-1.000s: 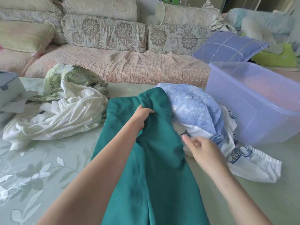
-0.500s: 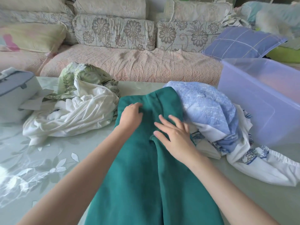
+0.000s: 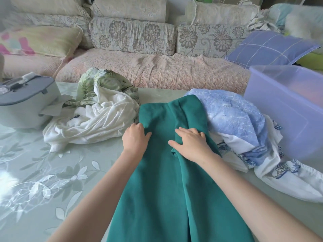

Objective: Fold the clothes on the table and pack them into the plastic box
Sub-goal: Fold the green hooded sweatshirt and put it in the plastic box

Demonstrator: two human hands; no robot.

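A green garment [image 3: 167, 180] lies lengthwise down the middle of the table [image 3: 43, 172], running off the near edge. My left hand [image 3: 134, 138] rests flat on its left edge. My right hand [image 3: 191, 143] presses flat on its right side, fingers spread over a raised fold. A crumpled white garment [image 3: 90, 123] with a green leaf-print piece [image 3: 103, 82] on top lies to the left. A blue-and-white patterned heap [image 3: 234, 119] lies to the right. The translucent purple plastic box [image 3: 286, 109] stands at the far right.
A grey case [image 3: 24, 100] sits at the table's left edge, with paper beside it. Behind the table runs a sofa [image 3: 148, 67] with floral cushions and a blue checked pillow [image 3: 267, 48]. A white piece with blue print [image 3: 293, 179] trails toward the near right.
My left hand let go of the green garment's top and now lies flat on its left edge. My right hand moved from the blue-and-white heap onto the green garment and presses it down.
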